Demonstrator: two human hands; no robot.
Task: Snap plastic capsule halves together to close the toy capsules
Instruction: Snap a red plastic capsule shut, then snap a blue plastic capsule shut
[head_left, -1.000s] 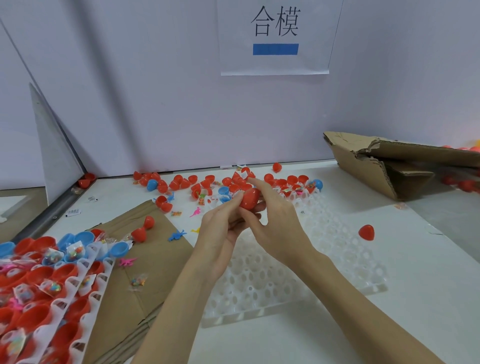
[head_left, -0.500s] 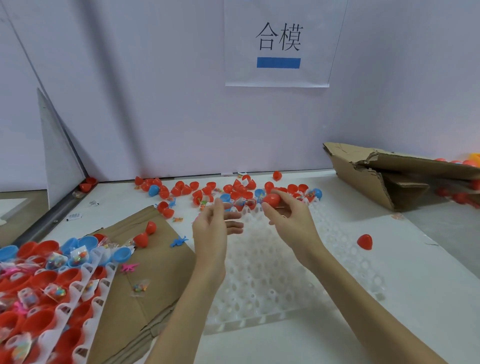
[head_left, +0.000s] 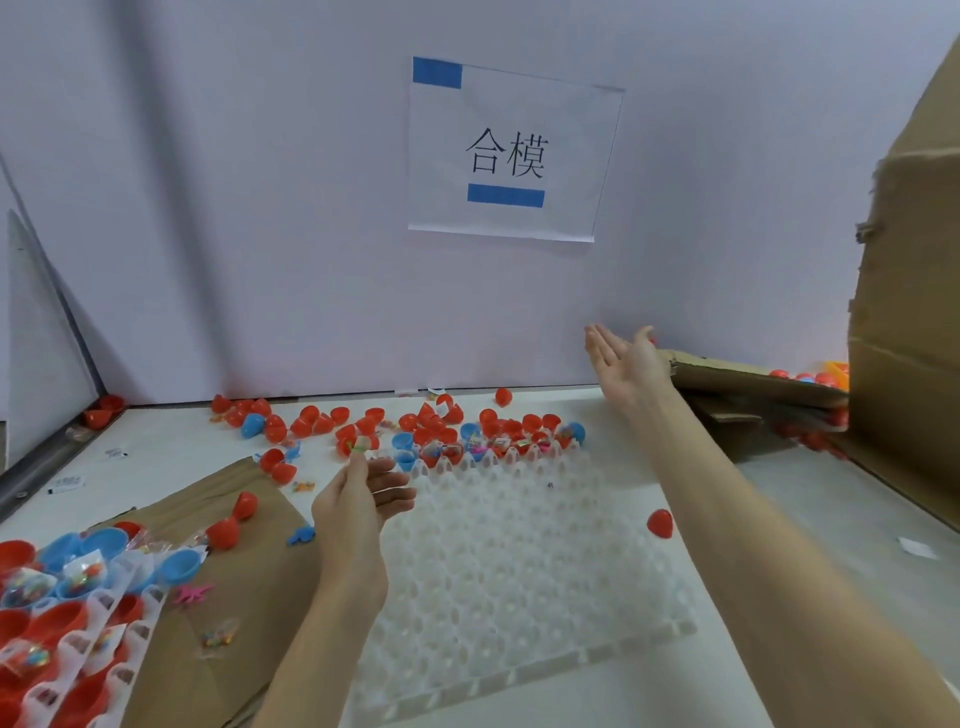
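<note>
Head view: the left hand (head_left: 358, 501) hangs over the near-left corner of the white tray (head_left: 524, 582), fingers loosely curled and pointing toward 1 o'clock. At its fingertips (head_left: 357, 458) there is a small pale and green scrap; whether it is pinched or just lies behind them on the table, I cannot tell. Otherwise the hand holds nothing.

The right hand (head_left: 626, 358) is stretched far out toward 1 o'clock, palm up, fingers straight and spread, empty. It hovers by the edge of the flattened cardboard box (head_left: 748, 376), with a speck of red showing just past the thumb.

The task's things lie mostly at 12 o'clock from the left hand: a scatter of red capsule halves (head_left: 374, 421) and a few blue capsule halves (head_left: 252, 425) along the far edge of the tray, some seated in its back row. These are near the left hand and well apart from the right. 1 loose red capsule (head_left: 660, 522) sits at 3 o'clock from the left hand, beside the right forearm, its pointed end down toward 6 o'clock. More filled halves wait in the tray stack (head_left: 67, 613) at 8 o'clock.

My judgement: the next pick favours the left hand reaching straight ahead.
</note>
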